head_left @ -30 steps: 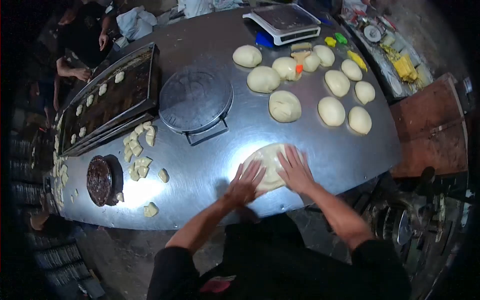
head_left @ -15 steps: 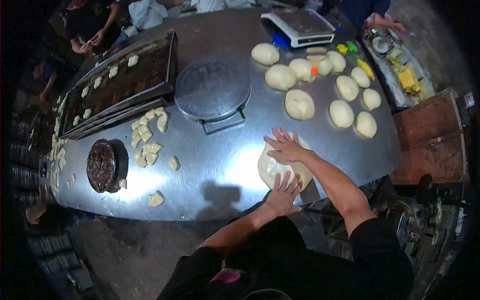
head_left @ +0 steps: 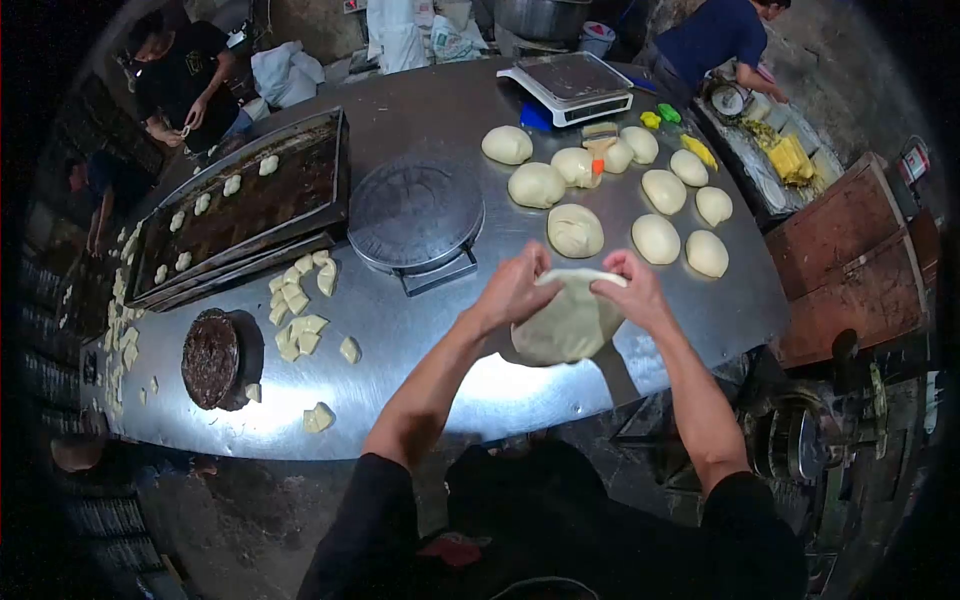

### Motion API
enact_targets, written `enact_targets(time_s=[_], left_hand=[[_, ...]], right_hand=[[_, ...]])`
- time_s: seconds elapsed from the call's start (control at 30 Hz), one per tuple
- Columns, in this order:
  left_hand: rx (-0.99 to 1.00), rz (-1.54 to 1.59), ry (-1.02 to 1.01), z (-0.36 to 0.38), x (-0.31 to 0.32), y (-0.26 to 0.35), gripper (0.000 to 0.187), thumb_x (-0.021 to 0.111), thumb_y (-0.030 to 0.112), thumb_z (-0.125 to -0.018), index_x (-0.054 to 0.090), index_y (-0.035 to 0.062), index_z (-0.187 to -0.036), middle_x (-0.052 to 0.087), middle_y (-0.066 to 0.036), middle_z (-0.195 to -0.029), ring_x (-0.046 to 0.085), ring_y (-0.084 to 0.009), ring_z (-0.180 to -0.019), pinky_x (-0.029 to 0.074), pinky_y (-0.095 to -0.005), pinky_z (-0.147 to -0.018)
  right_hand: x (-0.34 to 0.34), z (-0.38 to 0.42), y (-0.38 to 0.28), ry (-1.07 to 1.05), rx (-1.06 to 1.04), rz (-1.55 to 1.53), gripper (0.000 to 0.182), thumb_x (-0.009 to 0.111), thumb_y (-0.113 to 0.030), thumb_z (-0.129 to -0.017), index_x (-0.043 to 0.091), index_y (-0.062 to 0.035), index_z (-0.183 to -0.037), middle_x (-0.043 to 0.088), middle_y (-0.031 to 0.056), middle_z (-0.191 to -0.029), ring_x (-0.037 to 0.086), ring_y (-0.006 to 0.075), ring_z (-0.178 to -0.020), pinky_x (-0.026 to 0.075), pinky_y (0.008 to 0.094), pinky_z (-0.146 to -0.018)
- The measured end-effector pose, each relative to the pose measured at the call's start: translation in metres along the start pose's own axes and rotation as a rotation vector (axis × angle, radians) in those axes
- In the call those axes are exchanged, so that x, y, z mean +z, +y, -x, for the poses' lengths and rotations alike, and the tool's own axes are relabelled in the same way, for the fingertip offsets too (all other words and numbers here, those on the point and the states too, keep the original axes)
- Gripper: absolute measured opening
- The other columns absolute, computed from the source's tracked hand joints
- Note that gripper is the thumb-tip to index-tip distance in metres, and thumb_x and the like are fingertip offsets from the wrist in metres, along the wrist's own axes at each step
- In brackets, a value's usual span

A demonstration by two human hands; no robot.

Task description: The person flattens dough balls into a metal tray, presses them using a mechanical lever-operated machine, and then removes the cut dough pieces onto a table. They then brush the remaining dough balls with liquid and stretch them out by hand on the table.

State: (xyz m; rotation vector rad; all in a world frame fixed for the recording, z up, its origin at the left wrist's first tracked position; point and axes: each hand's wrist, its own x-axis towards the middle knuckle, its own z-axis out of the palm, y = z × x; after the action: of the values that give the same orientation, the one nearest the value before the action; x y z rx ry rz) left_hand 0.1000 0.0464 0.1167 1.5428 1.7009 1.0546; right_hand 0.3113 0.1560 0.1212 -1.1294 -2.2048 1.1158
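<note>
A flat round sheet of dough hangs by its far edge between my two hands, over the near part of the metal table. My left hand pinches the edge at its left corner, and my right hand pinches it at the right corner. Just beyond the sheet lies a coiled dough ball. Several smooth dough balls, among them one at the right, rest farther back and to the right.
A round metal plate with a handle lies left of centre. Behind are a scale and a brush. At left are a tray, a dark round dish and dough pieces. Two people stand beyond the table.
Both hands were spread flat on the dough on the table; now they grip its far edge and have lifted it. The view has shifted, showing more of the people behind.
</note>
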Motion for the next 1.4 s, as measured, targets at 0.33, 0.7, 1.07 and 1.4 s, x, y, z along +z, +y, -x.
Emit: enact_targets(time_s=[0.33,0.7,1.07,1.4], left_hand=[[0.268,-0.67,-0.333,0.07,0.048,-0.053,0.021,0.059,0.023,-0.085,0.069,0.0108,-0.1,0.066,-0.009,-0.09,0.063,-0.029,-0.089,0.048,-0.0436,-0.08],[0.094,-0.825,-0.415,0.121,0.101,-0.06,0.08,0.052,0.059,-0.087,0.022,0.0207,-0.151,0.012,-0.018,-0.157,0.01,-0.042,-0.144,0.009,-0.0644,-0.111],[-0.004,-0.861,-0.475,0.128,0.106,-0.047,0.064,0.052,0.054,-0.088,0.047,0.0157,-0.14,0.033,-0.017,-0.151,0.019,-0.0397,-0.143,0.001,-0.065,-0.112],[0.116,-0.712,-0.008,0.149,0.086,-0.065,0.062,0.055,0.047,-0.089,0.052,0.0028,-0.132,0.044,-0.026,-0.138,0.033,-0.0366,-0.137,0.008,-0.0654,-0.11]], right_hand=[[0.052,0.028,0.051,-0.463,-0.202,0.291,0.031,0.061,-0.023,-0.089,0.065,-0.0054,-0.114,0.064,0.0173,-0.111,0.06,0.0326,-0.105,0.047,0.0399,-0.091],[0.101,-0.041,0.052,-0.6,-0.076,0.583,0.06,0.042,-0.043,-0.097,0.029,-0.0146,-0.148,0.016,0.0134,-0.158,0.01,0.0348,-0.146,0.005,0.0626,-0.112],[0.234,-0.031,0.004,-0.336,-0.2,0.807,0.071,0.041,-0.05,-0.095,0.024,-0.0073,-0.149,0.012,0.022,-0.156,0.005,0.0368,-0.146,0.004,0.0633,-0.112],[0.089,0.059,0.075,-0.367,-0.284,0.66,0.063,0.047,-0.037,-0.095,0.03,-0.0049,-0.146,0.021,0.0223,-0.154,0.016,0.0378,-0.144,0.012,0.0553,-0.115]])
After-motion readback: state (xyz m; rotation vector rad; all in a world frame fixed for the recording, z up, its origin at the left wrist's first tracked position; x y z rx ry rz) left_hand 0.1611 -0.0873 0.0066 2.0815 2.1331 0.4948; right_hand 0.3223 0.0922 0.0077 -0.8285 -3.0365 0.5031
